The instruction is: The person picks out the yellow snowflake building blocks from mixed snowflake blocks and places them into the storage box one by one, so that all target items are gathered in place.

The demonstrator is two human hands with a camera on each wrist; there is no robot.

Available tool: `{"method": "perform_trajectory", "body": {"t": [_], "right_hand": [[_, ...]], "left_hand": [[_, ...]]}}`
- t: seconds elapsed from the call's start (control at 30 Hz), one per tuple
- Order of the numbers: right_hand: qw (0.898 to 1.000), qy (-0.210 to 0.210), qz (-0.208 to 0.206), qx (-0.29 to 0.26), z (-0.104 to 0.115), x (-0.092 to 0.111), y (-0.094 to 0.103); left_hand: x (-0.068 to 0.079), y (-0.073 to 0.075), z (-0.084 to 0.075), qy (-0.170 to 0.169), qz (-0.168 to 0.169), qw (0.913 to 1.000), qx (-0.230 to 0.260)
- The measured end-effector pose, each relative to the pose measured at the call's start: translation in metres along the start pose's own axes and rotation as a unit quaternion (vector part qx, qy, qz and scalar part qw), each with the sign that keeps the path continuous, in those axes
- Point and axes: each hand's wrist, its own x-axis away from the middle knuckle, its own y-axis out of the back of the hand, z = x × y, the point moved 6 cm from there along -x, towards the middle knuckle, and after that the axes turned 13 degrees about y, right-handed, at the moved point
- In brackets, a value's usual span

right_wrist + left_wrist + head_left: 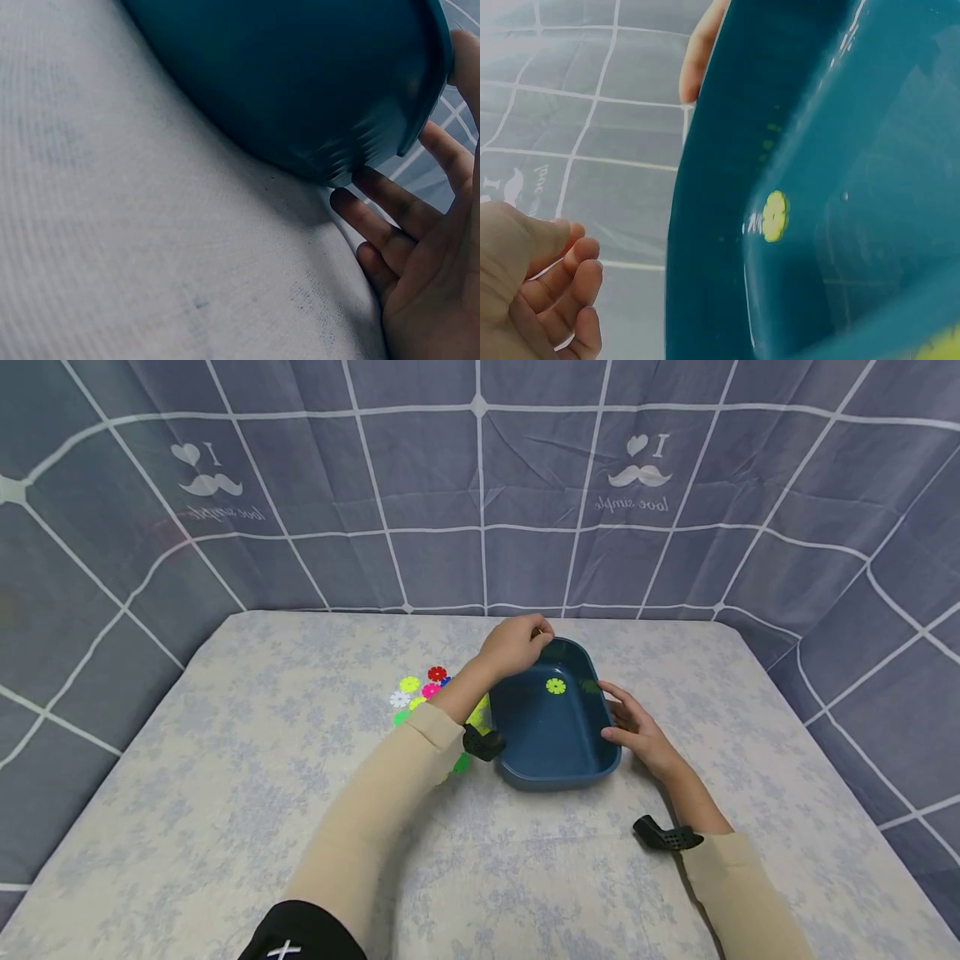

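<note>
A dark teal plastic basin (555, 760) sits on the table with one yellow-green flower-shaped disc (556, 686) on its floor. My left hand (516, 645) is at the basin's far left corner, thumb and index fingertips together, the other fingers curved. I cannot tell whether a small piece is between those fingertips. At the basin's right side, my right hand (633, 727) touches the rim with thumb and index finger. In the right wrist view, its other fingers (390, 199) reach along the basin's outer wall. The left forearm partly covers a group of colourful flower discs (409, 684).
The discs, red, pink, white, blue, yellow and green, lie left of the basin on the pale patterned tablecloth (225, 777). A grey-blue checked curtain (435, 468) hangs behind the table and along both sides. Each wrist wears a black strap mount (667, 835).
</note>
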Motion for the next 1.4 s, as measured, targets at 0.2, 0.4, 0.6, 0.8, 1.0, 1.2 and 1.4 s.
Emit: {"method": "perform_trajectory", "body": {"t": [0.2, 0.4, 0.6, 0.8, 1.0, 1.2, 1.4], "right_hand": [[1.000, 0.002, -0.002, -0.002, 0.001, 0.000, 0.001], [1.000, 0.010, 0.000, -0.008, 0.000, 0.000, 0.001], [1.000, 0.008, -0.001, -0.007, -0.001, 0.001, 0.000], [1.000, 0.005, -0.003, -0.004, -0.001, 0.001, 0.000], [1.000, 0.004, -0.003, -0.005, -0.002, 0.000, 0.000], [1.000, 0.001, -0.004, -0.003, -0.002, 0.000, 0.000], [1.000, -0.011, -0.010, 0.007, -0.002, -0.001, 0.000]], "left_hand": [[0.003, 0.009, 0.012, 0.013, -0.011, 0.9999, 0.001], [0.007, 0.016, 0.024, 0.026, -0.011, 0.9996, -0.001], [0.012, 0.029, 0.040, 0.044, -0.030, 0.9986, 0.006], [0.018, 0.038, 0.064, 0.064, -0.041, 0.9970, 0.012], [0.027, 0.041, 0.087, 0.093, -0.038, 0.9947, 0.024], [0.037, 0.042, 0.107, 0.115, -0.039, 0.9918, 0.040], [0.046, 0.043, 0.125, 0.141, -0.035, 0.9885, 0.042]]}}
